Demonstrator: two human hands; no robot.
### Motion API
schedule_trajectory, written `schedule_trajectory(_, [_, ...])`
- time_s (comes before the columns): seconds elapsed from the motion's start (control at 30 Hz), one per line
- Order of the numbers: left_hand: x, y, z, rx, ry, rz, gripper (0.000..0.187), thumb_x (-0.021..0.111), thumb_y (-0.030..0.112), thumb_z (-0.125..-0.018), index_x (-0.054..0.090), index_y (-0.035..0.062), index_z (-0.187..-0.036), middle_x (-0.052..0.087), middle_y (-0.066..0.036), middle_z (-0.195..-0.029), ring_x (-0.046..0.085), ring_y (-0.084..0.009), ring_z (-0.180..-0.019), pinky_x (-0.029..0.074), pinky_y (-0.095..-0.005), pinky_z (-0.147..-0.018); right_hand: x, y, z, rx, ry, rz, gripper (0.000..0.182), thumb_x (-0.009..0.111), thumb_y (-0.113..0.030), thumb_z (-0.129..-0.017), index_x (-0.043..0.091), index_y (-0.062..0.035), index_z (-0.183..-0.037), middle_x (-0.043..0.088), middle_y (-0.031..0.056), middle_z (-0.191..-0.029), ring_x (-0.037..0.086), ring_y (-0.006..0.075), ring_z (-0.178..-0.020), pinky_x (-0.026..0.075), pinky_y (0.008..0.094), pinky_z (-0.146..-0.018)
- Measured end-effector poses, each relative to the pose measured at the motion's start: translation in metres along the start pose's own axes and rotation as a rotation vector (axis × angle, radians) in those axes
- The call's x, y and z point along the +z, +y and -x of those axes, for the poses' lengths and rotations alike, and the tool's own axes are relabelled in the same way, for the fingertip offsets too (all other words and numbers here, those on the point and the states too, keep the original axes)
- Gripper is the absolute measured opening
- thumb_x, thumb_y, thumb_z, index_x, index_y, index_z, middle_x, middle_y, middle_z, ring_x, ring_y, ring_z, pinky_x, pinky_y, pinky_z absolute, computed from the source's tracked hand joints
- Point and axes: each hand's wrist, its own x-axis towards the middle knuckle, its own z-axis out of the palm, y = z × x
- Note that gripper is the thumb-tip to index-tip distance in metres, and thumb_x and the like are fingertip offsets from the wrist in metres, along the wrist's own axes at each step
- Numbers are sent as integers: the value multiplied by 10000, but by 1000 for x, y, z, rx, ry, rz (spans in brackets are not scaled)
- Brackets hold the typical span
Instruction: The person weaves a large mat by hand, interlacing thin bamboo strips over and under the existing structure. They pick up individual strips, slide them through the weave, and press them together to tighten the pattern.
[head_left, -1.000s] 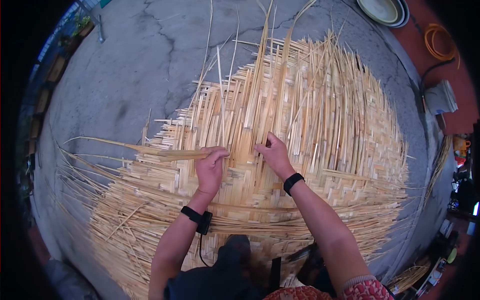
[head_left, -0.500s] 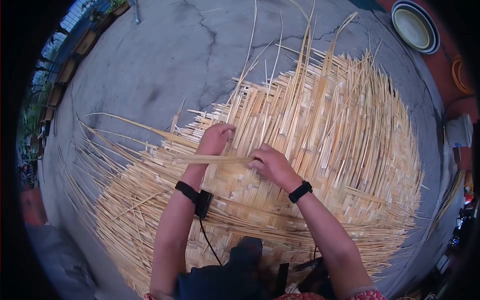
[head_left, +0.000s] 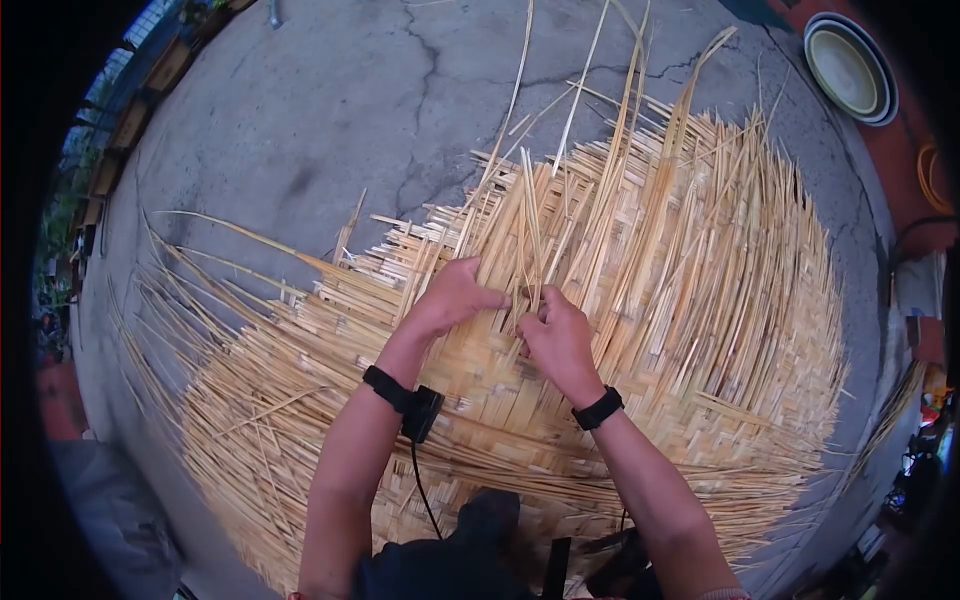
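Note:
A large woven mat of pale bamboo strips [head_left: 650,400] lies over the ground, with long loose ends sticking out at its far and left edges. Over its middle, my left hand [head_left: 458,300] is closed at the weave, its thumb pressed toward the strips. Just to the right, my right hand [head_left: 562,340] pinches thin bamboo strips [head_left: 531,225] that run away from me. Little space separates the fingertips of the two hands. The fingers partly hide the spot where the strips meet the weave.
Cracked grey concrete [head_left: 330,110] surrounds the mat. Nested round basins [head_left: 848,70] stand at the far right, near an orange hose [head_left: 930,178]. Planter boxes [head_left: 165,68] line the far left. A black device [head_left: 422,414] with a cable is strapped to my left wrist.
The strip my right hand held crosswise over my left forearm is no longer there. My left hand has shifted right and slightly down, and my right hand right, so the two are closer together.

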Motion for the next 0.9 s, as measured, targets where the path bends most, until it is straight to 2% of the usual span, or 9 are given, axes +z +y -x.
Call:
schedule_trajectory(0.1, [1, -10, 3, 2, 28, 102, 472, 843, 102, -753, 676, -39, -1172, 756, -112, -1027, 709, -194, -912, 561, -328, -837, 7, 6, 1, 219, -76, -387, 188, 631, -150, -895, 616, 24, -966, 646, 201, -765, 653, 397, -725, 508, 477, -671])
schedule_trajectory(0.2, [1, -6, 5, 38, 95, -50, 427, 829, 91, -780, 686, -27, -1164, 758, -101, -1016, 709, -177, -897, 567, -322, -817, 21, 29, 5, -280, 0, -84, 173, 637, -153, -903, 624, 10, -960, 661, 187, -772, 654, 376, -714, 518, 458, -674])
schedule_trajectory(0.27, [3, -3, 5, 53, 108, -173, 411, 824, 89, -794, 688, -20, -1167, 757, -99, -1019, 708, -172, -898, 569, -321, -812, 15, 16, 12, -282, 45, 207, 133, 669, -108, -891, 622, 11, -930, 632, 86, -706, 683, 145, -729, 536, 310, -665])
schedule_trajectory(0.37, [2, -4, 4, 95, 95, -151, 414, 820, 97, -809, 681, -14, -1184, 755, -102, -1032, 709, -168, -896, 570, -322, -812, 15, 19, 5, -67, 28, -77, 158, 667, -146, -856, 621, -23, -945, 666, 150, -747, 650, 335, -688, 512, 419, -653])
schedule_trajectory(0.6, [5, -15, 13, 42, 17, 291, 443, 821, 43, -826, 667, 14, -1240, 742, -71, -1075, 698, -144, -946, 579, -310, -853, 24, 24, 6, 17, 102, -165, 189, 686, -146, -849, 587, -19, -947, 652, 120, -711, 661, 278, -662, 514, 394, -647])
schedule_trajectory(0.67, [0, -14, 12, 40, 43, 300, 447, 819, 33, -833, 663, 20, -1251, 737, -61, -1089, 693, -136, -962, 580, -304, -860, 28, 31, 11, 166, 123, -510, 195, 705, -118, -855, 565, -9, -935, 630, 108, -665, 651, 278, -629, 522, 406, -643])
schedule_trajectory(0.73, [-3, -23, 13, 94, -77, 327, 453, 818, 37, -844, 654, 23, -1266, 730, -56, -1113, 690, -138, -978, 574, -293, -875, 23, 26, 14, 157, 33, -328, 192, 725, -70, -868, 609, -7, -1007, 625, 96, -736, 659, 262, -713, 530, 385, -703])
schedule_trajectory(0.8, [-6, -29, 16, 90, -62, 369, 458, 809, 36, -855, 645, 17, -1281, 730, -53, -1118, 691, -141, -975, 572, -290, -881, 29, 39, 11, -352, 16, -119, 295, 738, -14, -857, 655, -28, -1141, 613, 95, -876, 645, 255, -847, 523, 357, -786])
schedule_trajectory(0.9, [0, -29, 17, 203, 63, 587, 413, 771, 26, -887, 648, 1, -1281, 730, -54, -1121, 690, -146, -984, 563, -286, -904, 29, 49, 14, -318, -27, -114, 468, 736, 47, -830, 658, -63, -1278, 549, 111, -1045, 594, 268, -992, 506, 351, -857])
